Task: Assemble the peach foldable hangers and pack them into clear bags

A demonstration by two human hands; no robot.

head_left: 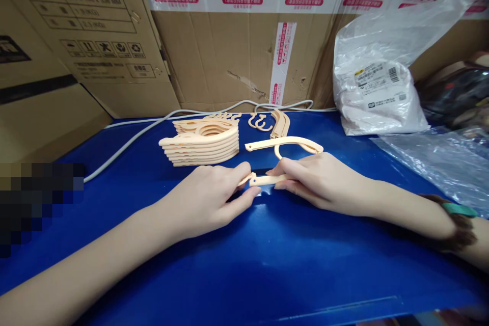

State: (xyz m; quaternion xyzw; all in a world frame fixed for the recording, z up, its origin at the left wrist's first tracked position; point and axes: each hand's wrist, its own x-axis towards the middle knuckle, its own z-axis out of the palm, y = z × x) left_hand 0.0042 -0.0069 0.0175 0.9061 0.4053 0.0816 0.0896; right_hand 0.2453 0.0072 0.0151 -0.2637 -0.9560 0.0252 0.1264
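Observation:
My right hand is closed on a cream plastic hanger arm, its holed end pointing left. My left hand pinches a thin curved cream piece, seemingly a hanger hook, at that end; fingers cover most of it. Just beyond my right hand lies a longer curved hanger arm with another curved piece under it. A stack of folded hangers stands behind my left hand. Farther back are a few loose hooks and a small pile of hanger arms.
The work surface is a blue table. A white cable runs along its back. Cardboard boxes wall off the rear and left. At the right sit a white plastic bag with a label and a clear plastic sheet.

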